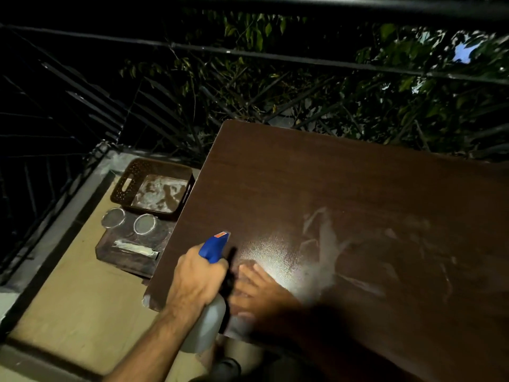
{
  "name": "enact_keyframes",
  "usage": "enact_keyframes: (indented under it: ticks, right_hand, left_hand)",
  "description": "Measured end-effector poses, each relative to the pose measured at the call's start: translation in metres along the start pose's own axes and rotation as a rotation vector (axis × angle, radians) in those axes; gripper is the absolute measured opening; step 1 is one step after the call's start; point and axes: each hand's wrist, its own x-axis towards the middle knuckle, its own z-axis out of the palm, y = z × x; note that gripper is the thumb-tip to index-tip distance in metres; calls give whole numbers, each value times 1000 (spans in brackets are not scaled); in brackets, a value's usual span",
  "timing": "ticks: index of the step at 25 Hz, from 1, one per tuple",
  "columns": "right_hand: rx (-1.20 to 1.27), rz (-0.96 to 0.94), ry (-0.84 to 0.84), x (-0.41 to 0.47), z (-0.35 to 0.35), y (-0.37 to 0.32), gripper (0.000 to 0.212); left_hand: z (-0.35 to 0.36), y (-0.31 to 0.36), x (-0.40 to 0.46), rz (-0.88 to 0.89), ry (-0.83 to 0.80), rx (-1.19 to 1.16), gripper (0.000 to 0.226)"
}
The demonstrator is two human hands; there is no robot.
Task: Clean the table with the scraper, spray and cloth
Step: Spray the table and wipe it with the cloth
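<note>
On the table (358,188), left hand (197,279) grips spray bottle (209,315), right hand (259,290) flat.

Bare left forearm (154,334), no sleeve, right arm (311,318) in shadow

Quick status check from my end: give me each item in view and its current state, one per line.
Spray bottle: gripped by left hand, nozzle aimed over the table.
Right hand: flat on the table, fingers straight.
Table: wet sheen by the hands, pale smears to the right.
Basket: on the floor, whitish residue inside.
Two round sieves: lying on a dark tray.
</note>
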Motion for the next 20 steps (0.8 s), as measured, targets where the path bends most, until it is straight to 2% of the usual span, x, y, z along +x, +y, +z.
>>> enact_keyframes:
  ticks: [3,5,8,10,12,13,16,20]
  right_hand:
    - [44,-137,-71,-14,18,-14,26]
    - [-4,-60,-25,-15,8,19,34]
    - [38,378,138,-20,-30,106,53]
    - [105,652,169,-33,-57,167,56]
    - [133,833,160,-48,-74,204,51]
    - [139,865,155,-53,-77,210,50]
    - [78,766,148,-60,-62,176,53]
    - [7,336,21,-73,-13,66,49]
  left_hand:
    - [11,3,0,10,-15,11,11]
    - [15,4,-3,7,-24,24,14]
    - [15,9,-7,8,-31,52,19]
    - [12,14,-12,20,-16,76,21]
    - [11,21,-15,47,-7,78,22]
    - [11,25,-15,55,-8,76,21]
    - [19,30,-11,75,-37,75,19]
    - [36,37,-9,115,-75,66,15]
